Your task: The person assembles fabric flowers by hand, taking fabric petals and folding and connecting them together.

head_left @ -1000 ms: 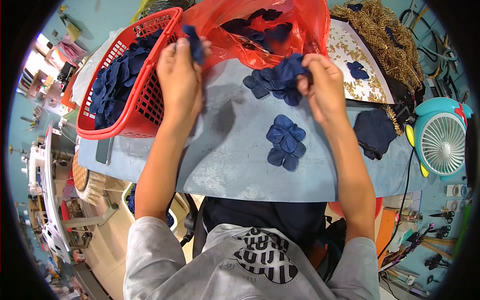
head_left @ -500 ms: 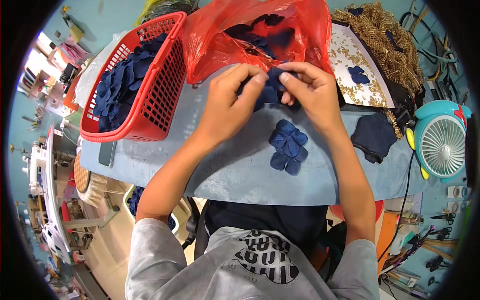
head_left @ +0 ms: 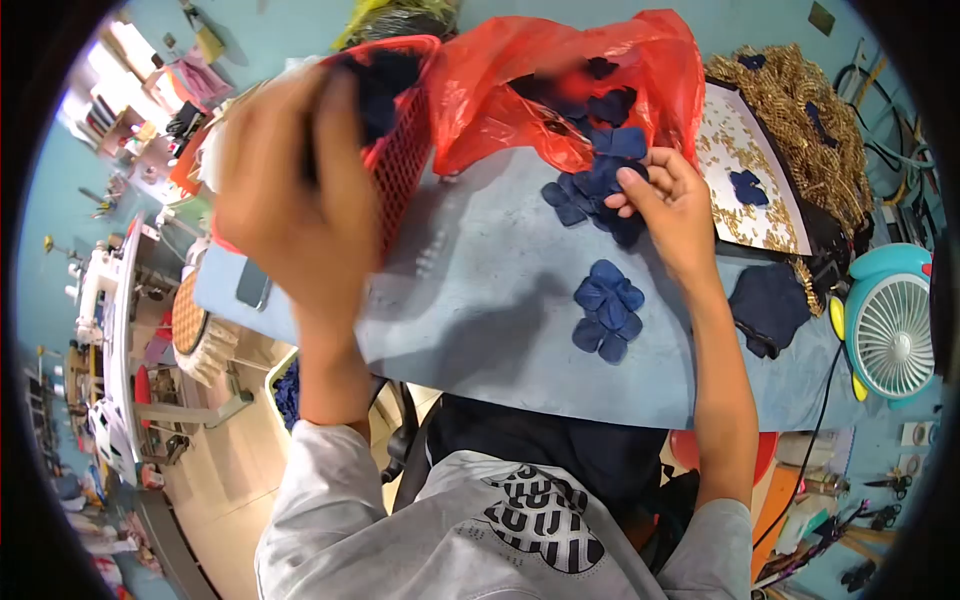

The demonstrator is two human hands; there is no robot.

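Note:
Motion smears my left hand (head_left: 300, 190) above the red basket (head_left: 395, 190). Dark navy cloth shows by its fingers, but whether they grip any is unclear. My right hand (head_left: 670, 205) pinches navy fabric flowers (head_left: 622, 175) between thumb and fingers, just in front of the red plastic bag (head_left: 480, 110), where more navy pieces lie. Overlapping navy flowers (head_left: 608, 310) rest flat on the table, nearer my body than the right hand.
To the right stand a white tray (head_left: 735, 130) with gold bits and a navy flower, a heap of gold trim (head_left: 800, 100), a dark cloth piece (head_left: 770, 305) and a teal fan (head_left: 895, 325). A phone (head_left: 253, 287) lies at the table's left edge.
My left hand has left the right hand and swung left over the basket. My right hand keeps the navy flowers, now more in sight. The view has shifted slightly.

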